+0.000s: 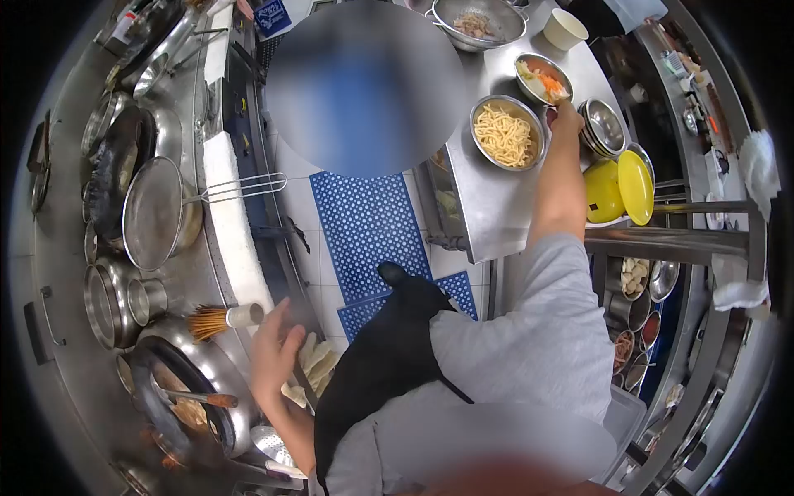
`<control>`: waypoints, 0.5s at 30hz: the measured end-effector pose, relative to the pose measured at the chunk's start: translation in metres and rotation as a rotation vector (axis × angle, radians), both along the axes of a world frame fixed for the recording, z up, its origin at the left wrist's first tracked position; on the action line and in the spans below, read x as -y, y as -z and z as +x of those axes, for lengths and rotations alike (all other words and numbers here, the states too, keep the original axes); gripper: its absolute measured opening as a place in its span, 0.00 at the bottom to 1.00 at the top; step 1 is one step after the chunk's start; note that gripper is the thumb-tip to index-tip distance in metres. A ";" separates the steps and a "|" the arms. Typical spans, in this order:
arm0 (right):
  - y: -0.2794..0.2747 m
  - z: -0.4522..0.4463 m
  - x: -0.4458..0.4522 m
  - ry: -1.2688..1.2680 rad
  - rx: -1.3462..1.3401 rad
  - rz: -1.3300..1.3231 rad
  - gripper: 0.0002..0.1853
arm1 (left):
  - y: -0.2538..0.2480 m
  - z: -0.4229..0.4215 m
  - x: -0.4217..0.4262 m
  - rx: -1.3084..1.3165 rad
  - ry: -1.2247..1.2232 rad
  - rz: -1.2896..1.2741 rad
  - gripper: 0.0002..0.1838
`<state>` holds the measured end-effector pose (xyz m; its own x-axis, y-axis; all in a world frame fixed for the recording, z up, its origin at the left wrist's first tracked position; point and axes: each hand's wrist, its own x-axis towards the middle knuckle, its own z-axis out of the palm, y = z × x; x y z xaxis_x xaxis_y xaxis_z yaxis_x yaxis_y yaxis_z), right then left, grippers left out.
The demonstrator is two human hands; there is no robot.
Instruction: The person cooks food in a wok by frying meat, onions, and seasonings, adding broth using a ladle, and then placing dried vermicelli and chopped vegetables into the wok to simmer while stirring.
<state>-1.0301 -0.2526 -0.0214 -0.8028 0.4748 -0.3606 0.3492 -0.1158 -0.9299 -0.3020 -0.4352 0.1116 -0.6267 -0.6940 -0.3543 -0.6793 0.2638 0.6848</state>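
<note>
My right hand reaches over the steel counter and grips the near rim of a metal bowl of cut vegetables. Just left of that arm sits a metal bowl of noodles. Stacked metal bowls stand right beside the hand. My left hand is raised near the stove's front edge, fingers apart and holding nothing. Close to it a white cup holding brown sticks lies on its side.
Along the stove are a large strainer with its handle jutting out, and a wok with a wooden-handled tool. A colander, a white tub and yellow containers are on the right counter. A blurred area hides part of the aisle.
</note>
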 end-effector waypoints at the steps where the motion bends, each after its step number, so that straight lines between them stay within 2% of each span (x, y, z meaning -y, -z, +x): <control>1: -0.010 0.005 0.003 0.010 -0.009 0.079 0.15 | -0.003 -0.007 0.002 0.022 -0.004 0.023 0.29; 4: -0.038 0.027 0.001 0.008 -0.049 0.337 0.11 | -0.013 -0.025 0.009 0.057 0.005 0.049 0.30; 6: -0.041 0.043 -0.003 0.024 -0.164 0.427 0.14 | -0.012 -0.031 0.011 0.033 0.024 0.029 0.30; 11: -0.064 0.115 0.002 -0.135 -0.632 0.489 0.16 | 0.002 -0.035 0.011 -0.267 -0.086 0.072 0.24; 12: -0.065 0.129 0.007 -0.339 -0.857 0.300 0.16 | 0.003 -0.034 0.009 -0.329 -0.143 0.084 0.23; 14: -0.109 0.194 0.031 -0.706 -0.781 -0.005 0.17 | -0.001 -0.031 0.005 -0.469 -0.272 0.230 0.21; 15: -0.118 0.225 0.049 -0.898 -0.719 -0.139 0.17 | 0.004 -0.023 0.003 -0.563 -0.263 0.199 0.21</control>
<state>-0.8049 -0.3012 0.0965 -0.8716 -0.3785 0.3115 -0.2465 -0.2109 -0.9459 -0.3255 -0.4382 0.1079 -0.5726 -0.8042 -0.1590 -0.2267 -0.0310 0.9735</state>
